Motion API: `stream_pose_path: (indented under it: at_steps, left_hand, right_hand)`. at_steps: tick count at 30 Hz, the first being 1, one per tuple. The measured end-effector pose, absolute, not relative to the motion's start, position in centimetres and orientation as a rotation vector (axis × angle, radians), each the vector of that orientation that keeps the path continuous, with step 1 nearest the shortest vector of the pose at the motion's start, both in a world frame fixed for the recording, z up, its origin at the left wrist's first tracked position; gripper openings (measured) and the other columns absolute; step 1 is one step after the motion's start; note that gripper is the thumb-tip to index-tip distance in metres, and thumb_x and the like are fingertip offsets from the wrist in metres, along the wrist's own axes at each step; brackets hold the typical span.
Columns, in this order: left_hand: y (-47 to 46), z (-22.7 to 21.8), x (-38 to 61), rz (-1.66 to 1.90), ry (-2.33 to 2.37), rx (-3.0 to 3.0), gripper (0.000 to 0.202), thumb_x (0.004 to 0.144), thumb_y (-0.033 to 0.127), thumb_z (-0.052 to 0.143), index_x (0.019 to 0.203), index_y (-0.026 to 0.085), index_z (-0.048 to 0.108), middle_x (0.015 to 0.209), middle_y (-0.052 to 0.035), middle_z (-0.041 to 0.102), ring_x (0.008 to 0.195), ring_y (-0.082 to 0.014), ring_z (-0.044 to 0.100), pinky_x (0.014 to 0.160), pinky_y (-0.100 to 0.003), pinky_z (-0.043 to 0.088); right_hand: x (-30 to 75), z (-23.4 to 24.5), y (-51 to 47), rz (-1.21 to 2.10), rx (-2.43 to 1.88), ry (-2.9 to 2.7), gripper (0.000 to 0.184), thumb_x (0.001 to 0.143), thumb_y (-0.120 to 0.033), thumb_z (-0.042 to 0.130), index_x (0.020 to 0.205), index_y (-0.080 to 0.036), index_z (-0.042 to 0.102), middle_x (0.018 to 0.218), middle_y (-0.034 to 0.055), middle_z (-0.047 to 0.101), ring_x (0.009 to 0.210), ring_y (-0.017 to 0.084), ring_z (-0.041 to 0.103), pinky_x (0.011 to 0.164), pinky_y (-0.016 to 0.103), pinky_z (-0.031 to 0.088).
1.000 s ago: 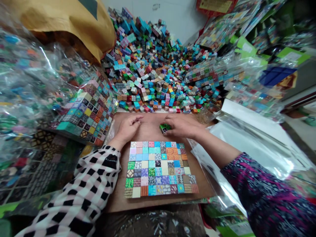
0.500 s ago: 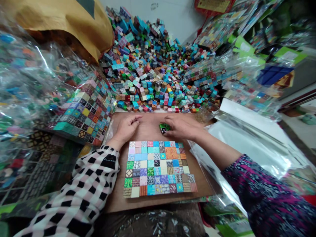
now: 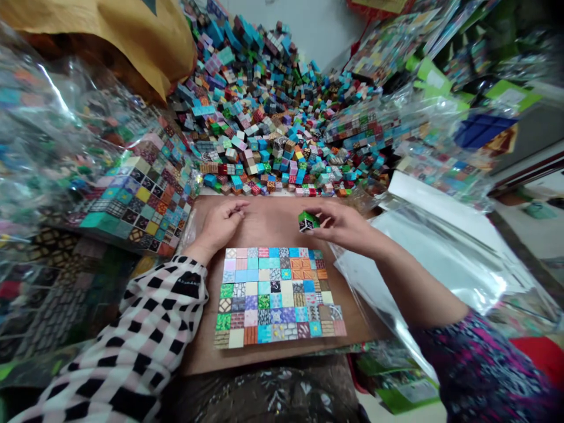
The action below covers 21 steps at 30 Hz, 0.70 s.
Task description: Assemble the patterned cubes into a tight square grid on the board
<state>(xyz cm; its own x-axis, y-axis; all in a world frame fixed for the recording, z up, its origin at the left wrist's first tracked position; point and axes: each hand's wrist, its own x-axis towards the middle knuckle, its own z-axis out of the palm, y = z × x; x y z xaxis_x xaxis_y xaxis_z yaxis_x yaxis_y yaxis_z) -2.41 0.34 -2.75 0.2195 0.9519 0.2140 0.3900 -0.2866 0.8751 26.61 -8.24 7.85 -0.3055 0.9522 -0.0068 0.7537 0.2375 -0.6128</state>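
A flat grid of patterned cubes [image 3: 275,301] lies on a brown board [image 3: 268,223] in front of me. My right hand [image 3: 341,225] pinches a small green and black cube [image 3: 307,221] just above the board, beyond the grid's far right corner. My left hand [image 3: 220,223] rests on the board to the far left of the grid, fingers curled loosely together; I cannot see anything in them.
A big heap of loose coloured cubes [image 3: 268,117] rises beyond the board. A finished block of cubes [image 3: 141,200] sits at the left among clear plastic bags [image 3: 48,147]. More clear bags [image 3: 440,252] lie at the right. A tan sack [image 3: 101,41] hangs at the top left.
My right hand has lifted the green cube off the board and shifted it a little to the right. The left hand has barely moved. The view has tipped slightly.
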Motion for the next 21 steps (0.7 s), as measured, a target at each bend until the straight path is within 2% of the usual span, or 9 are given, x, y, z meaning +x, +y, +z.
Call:
stream_pose_path:
  at_steps: [5, 8, 11, 17, 21]
  left_hand:
    - [0.5, -2.8, -2.5, 1.017, 1.274, 1.836, 0.034, 0.082, 0.029, 0.060, 0.112, 0.019, 0.073, 0.110, -0.0085, 0.075, 0.101, -0.0234, 0.068, 0.095, -0.041, 0.052]
    - [0.5, -2.8, -2.5, 1.012, 1.285, 1.862, 0.034, 0.083, 0.030, 0.059, 0.112, 0.018, 0.073, 0.109, -0.0094, 0.075, 0.100, -0.0239, 0.068, 0.094, -0.041, 0.051]
    - [0.5, -2.7, -2.4, 1.007, 1.288, 1.865, 0.035, 0.083, 0.030, 0.059, 0.112, 0.018, 0.073, 0.108, -0.0101, 0.075, 0.100, -0.0244, 0.068, 0.094, -0.042, 0.052]
    - [0.5, -2.8, -2.3, 1.008, 1.276, 1.829, 0.034, 0.083, 0.030, 0.059, 0.112, 0.019, 0.073, 0.110, -0.0092, 0.074, 0.102, -0.0243, 0.067, 0.096, -0.042, 0.051]
    - [0.4, -2.6, -2.4, 1.003, 1.272, 1.818, 0.033, 0.082, 0.028, 0.060, 0.111, 0.019, 0.073, 0.110, -0.0087, 0.074, 0.101, -0.0242, 0.067, 0.099, -0.043, 0.050]
  right_hand:
    - [27.8, 9.1, -14.1, 1.045, -1.552, -2.076, 0.041, 0.082, -0.040, 0.073, 0.120, -0.024, 0.068, 0.101, 0.0049, 0.072, 0.082, 0.020, 0.065, 0.073, 0.035, 0.054]
    - [27.7, 8.9, -16.4, 1.079, -1.566, -2.115, 0.039, 0.083, -0.034, 0.073, 0.120, -0.025, 0.068, 0.106, 0.0044, 0.072, 0.088, 0.021, 0.066, 0.079, 0.036, 0.054]
    - [27.6, 8.3, -17.3, 1.080, -1.582, -2.155, 0.044, 0.084, -0.028, 0.073, 0.127, -0.026, 0.064, 0.112, 0.0049, 0.071, 0.093, 0.021, 0.066, 0.085, 0.038, 0.054]
    - [27.9, 7.4, -17.9, 1.096, -1.499, -2.191, 0.044, 0.089, -0.030, 0.069, 0.132, -0.027, 0.061, 0.125, 0.0077, 0.066, 0.107, 0.023, 0.064, 0.088, 0.040, 0.055]
    - [27.7, 7.1, -18.3, 1.107, -1.448, -2.212, 0.040, 0.093, -0.031, 0.065, 0.132, -0.026, 0.060, 0.127, 0.0087, 0.065, 0.107, 0.023, 0.064, 0.091, 0.042, 0.055]
